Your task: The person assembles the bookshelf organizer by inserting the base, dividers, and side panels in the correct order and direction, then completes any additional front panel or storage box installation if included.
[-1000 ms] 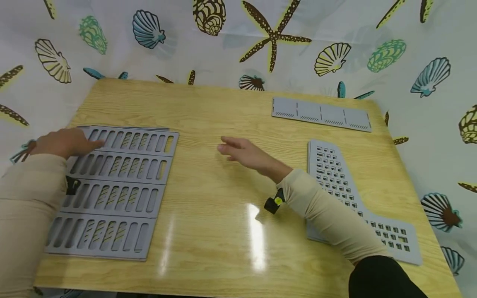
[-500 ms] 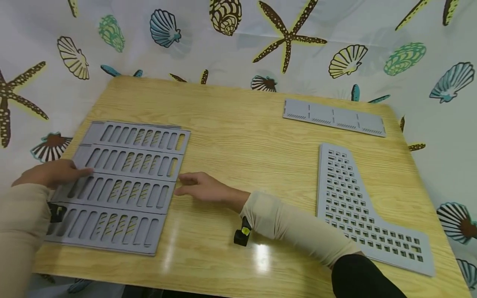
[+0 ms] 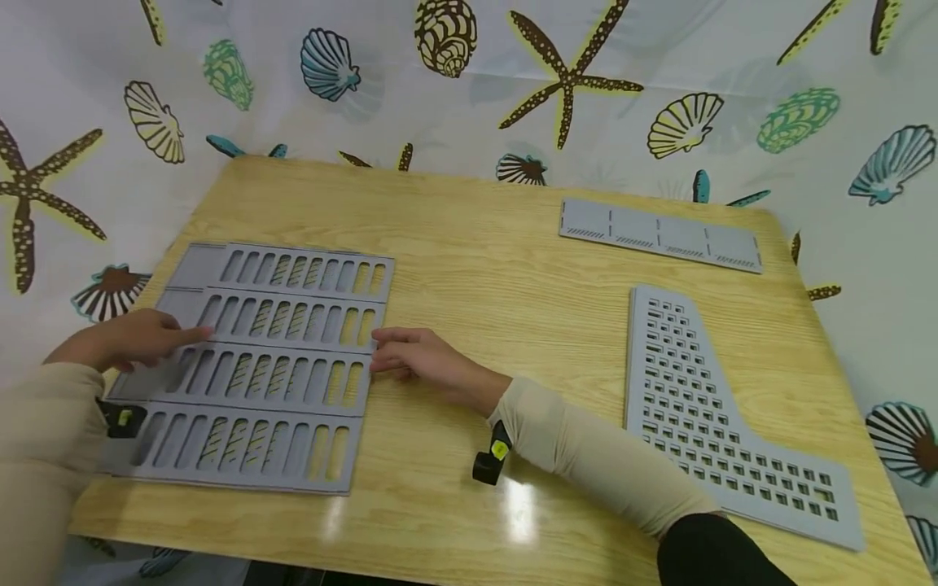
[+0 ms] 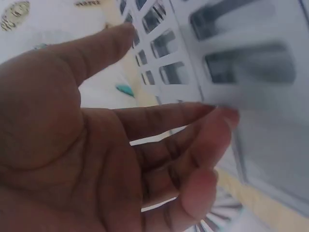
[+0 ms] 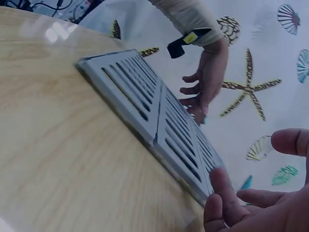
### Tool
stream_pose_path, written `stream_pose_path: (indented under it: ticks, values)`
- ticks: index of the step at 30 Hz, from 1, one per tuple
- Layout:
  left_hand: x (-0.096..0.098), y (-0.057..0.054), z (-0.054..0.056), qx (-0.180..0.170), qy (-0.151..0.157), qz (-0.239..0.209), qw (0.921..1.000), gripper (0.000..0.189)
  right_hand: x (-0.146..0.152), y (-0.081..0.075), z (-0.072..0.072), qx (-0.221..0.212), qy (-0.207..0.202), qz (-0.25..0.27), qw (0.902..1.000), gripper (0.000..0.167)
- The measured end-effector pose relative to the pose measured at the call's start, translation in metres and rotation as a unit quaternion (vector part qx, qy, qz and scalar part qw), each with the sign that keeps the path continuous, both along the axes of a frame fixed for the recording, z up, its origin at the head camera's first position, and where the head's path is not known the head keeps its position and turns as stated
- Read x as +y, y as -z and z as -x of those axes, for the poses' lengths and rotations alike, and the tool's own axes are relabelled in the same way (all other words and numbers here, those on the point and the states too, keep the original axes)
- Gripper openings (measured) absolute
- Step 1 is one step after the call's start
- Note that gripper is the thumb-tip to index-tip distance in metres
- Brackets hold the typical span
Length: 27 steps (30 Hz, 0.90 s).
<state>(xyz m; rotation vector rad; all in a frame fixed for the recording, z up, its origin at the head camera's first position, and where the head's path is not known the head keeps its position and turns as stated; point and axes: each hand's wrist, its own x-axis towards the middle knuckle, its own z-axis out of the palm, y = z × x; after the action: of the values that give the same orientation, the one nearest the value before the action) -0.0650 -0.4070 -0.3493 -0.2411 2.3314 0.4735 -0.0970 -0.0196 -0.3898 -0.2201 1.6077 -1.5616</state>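
Observation:
A grey slotted panel, with several rows of long oval slots, lies at the left of the table on another grey sheet that shows along its left side. My left hand is at the panel's left edge, thumb stretched out over it; in the left wrist view the fingertips touch the grey surface and the palm holds nothing. My right hand has its loosely bent fingers at the panel's right edge, seeming to touch it. In the right wrist view a finger reaches the panel's edge, with the thumb well apart.
An L-shaped grey plate with several rows of small square holes lies on the right of the wooden table. Farther back is a narrow grey panel. A shell-patterned cloth hangs behind the table.
My right hand came left to the slotted panel's right edge. The left hand moved nearer along its left side. The slotted panel slid right over the sheet, baring more of that sheet at left.

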Motion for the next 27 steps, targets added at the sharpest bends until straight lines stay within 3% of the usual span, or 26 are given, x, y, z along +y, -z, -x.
stream_pose_path:
  ticks: [6, 12, 18, 21, 24, 26, 27]
  values:
    - [0.046, -0.005, 0.011, 0.009, 0.010, -0.041, 0.9991, 0.078, 0.052, -0.006, 0.005, 0.040, 0.017, -0.003, 0.9991, 0.053]
    - [0.114, -0.008, 0.028, 0.054, 0.074, -0.045, 0.9947, 0.075, 0.117, -0.011, 0.013, 0.090, 0.051, -0.029, 0.9942, 0.054]
    - [0.174, 0.000, 0.045, 0.110, 0.123, -0.037, 0.9856, 0.060, 0.166, -0.006, 0.020, 0.114, 0.100, -0.062, 0.9865, 0.053]
    - [0.192, 0.006, 0.050, 0.112, 0.128, -0.036, 0.9847, 0.057, 0.182, -0.002, 0.019, 0.110, 0.086, -0.078, 0.9872, 0.053]
    - [0.194, 0.007, 0.049, 0.111, 0.114, -0.027, 0.9869, 0.056, 0.189, -0.003, 0.020, 0.131, 0.043, -0.090, 0.9863, 0.056]
    - [0.193, 0.007, 0.048, 0.120, 0.109, -0.023, 0.9865, 0.058, 0.199, -0.009, 0.017, 0.178, 0.006, -0.116, 0.9771, 0.059]
    - [0.193, 0.007, 0.048, 0.129, 0.111, -0.021, 0.9851, 0.059, 0.208, -0.014, 0.014, 0.213, -0.010, -0.141, 0.9667, 0.061]
